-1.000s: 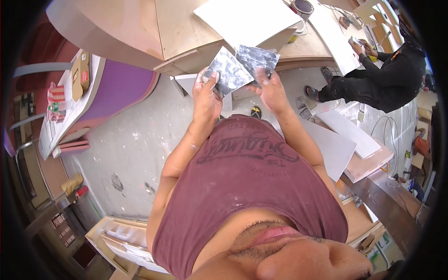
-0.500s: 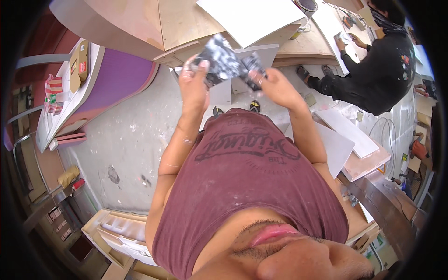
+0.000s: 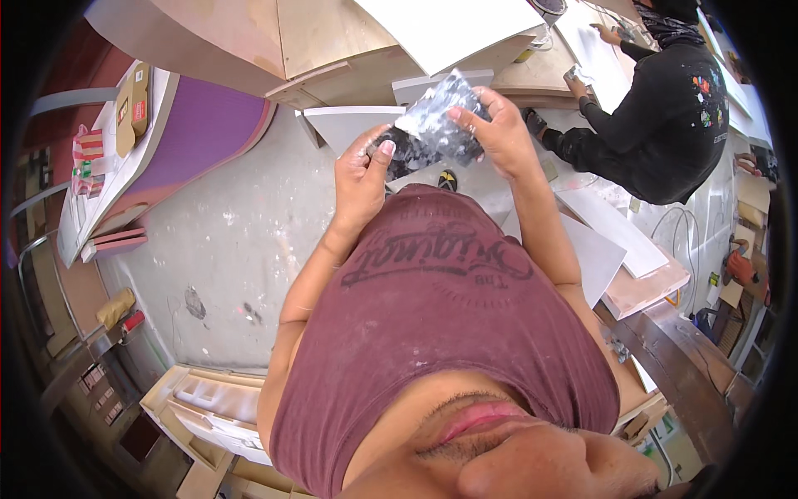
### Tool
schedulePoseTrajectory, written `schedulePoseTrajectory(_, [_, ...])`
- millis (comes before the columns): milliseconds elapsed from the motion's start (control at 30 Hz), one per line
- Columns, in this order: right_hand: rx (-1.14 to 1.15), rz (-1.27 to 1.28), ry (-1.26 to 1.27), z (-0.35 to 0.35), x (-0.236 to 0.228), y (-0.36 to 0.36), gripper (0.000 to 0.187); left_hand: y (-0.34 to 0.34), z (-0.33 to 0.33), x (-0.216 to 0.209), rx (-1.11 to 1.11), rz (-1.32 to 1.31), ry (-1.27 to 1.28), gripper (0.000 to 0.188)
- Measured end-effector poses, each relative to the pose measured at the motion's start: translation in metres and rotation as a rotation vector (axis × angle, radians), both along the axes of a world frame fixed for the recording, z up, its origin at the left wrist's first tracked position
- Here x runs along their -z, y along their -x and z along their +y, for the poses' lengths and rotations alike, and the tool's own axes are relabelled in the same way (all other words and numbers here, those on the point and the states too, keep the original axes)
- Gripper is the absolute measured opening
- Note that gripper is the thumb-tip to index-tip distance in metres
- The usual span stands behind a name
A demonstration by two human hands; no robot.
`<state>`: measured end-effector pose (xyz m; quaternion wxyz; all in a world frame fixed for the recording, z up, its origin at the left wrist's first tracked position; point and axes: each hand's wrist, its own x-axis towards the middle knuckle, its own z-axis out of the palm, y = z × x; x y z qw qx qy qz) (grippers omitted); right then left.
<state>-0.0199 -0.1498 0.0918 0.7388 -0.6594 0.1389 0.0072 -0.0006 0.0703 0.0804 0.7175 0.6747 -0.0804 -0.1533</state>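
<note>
In front of my chest my left hand [image 3: 361,176] grips a dark putty spreader [image 3: 407,156], a flat plate smeared with white putty. My right hand [image 3: 505,137] is closed on a second, greyer putty spreader [image 3: 453,104], its thumb pressed on the face. This one overlaps the upper part of the dark plate, and they seem to touch. A lump of white putty [image 3: 409,125] shows where the plates meet. My left fingers are mostly hidden behind the dark plate.
Ahead stands a wooden workbench [image 3: 328,33] with a white panel [image 3: 449,29] overhanging its edge. To the right a co-worker in black [image 3: 665,125] bends over a white board. White boards [image 3: 623,237] lie stacked at my right; a purple-sided counter [image 3: 208,133] is at left.
The right spreader has swung up and left across the one in my left hand. My left hand has lowered slightly. The co-worker's hands have moved apart.
</note>
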Motion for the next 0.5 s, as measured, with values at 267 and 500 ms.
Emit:
schedulePoseTrajectory(267, [0.058, -0.047, -0.043, -0.027, 0.005, -0.005, 0.034, -0.007, 0.008, 0.000, -0.126, 0.145, 0.045, 0.029])
schedulePoseTrajectory(500, [0.027, -0.028, -0.085, -0.013, 0.013, -0.004, 0.030, -0.020, 0.015, 0.021, -0.131, 0.682, 0.718, 0.024])
